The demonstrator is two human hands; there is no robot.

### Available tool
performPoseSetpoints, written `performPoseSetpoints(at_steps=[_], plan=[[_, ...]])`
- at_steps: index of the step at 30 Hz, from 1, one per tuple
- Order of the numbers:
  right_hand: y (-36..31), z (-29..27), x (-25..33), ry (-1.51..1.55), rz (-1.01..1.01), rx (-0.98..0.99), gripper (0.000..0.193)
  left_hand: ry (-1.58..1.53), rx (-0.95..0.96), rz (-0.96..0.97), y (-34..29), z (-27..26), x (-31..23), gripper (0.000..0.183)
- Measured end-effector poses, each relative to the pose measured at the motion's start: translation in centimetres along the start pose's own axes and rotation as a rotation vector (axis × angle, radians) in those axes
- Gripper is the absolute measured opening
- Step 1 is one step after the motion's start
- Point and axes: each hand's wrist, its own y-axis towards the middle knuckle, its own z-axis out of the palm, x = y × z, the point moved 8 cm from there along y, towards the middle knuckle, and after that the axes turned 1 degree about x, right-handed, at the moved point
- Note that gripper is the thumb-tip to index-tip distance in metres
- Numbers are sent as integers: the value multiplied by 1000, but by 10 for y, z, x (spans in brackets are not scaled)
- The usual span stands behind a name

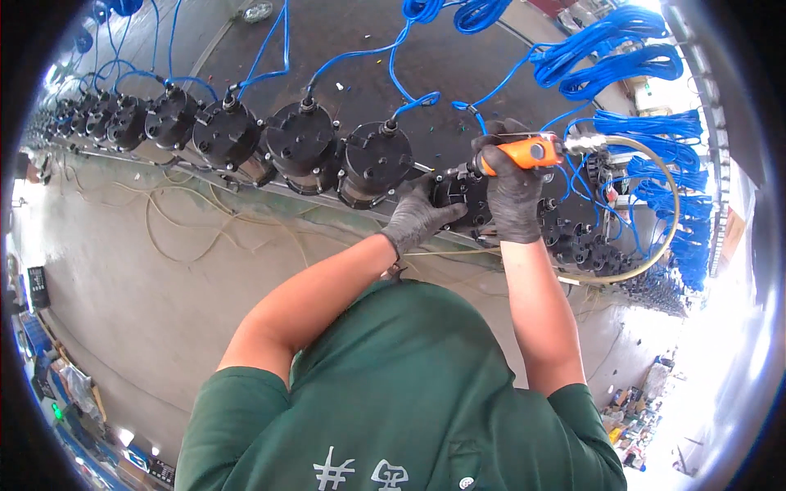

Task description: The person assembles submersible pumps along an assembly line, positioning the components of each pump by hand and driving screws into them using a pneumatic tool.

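My right hand (pixel 514 192), in a dark glove, is wrapped round an orange air screwdriver (pixel 528 154). The tool lies almost level, with its nose pointing left. Its nose is close to a black cylindrical motor unit (pixel 449 193) in the row; the exact point of contact is too small to make out. My left hand (pixel 416 216), also gloved, grips the near left side of that unit, thumb toward the right and fingers partly hidden. Just left of it stands another black motor unit (pixel 378 162), upright, with a blue cable leaving its top.
More black motor units (pixel 301 147) line the bench (pixel 352 78) on both sides. Coiled blue cables (pixel 606 49) lie at the far right. A pale air hose (pixel 675 196) loops from the screwdriver. Thin hoses (pixel 192 237) trail across the floor (pixel 164 327).
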Motion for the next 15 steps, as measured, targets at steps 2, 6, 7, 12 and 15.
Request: performPoseSetpoints(at_steps=[2,6,7,12,15], plan=[[0,10,-7,-92,6,-7,51,22,-16,15,1,-6,6,86],[1,21,-12,-249,25,-12,43,166,-50,67,10,-7,18,75],[3,22,-16,-290,57,11,40,205,-54,80,11,-6,17,72],[4,31,-23,-294,151,158,36,142,2,42,9,-8,20,79],[-2,23,-27,-560,-98,436,45,188,-9,24,13,-7,15,89]])
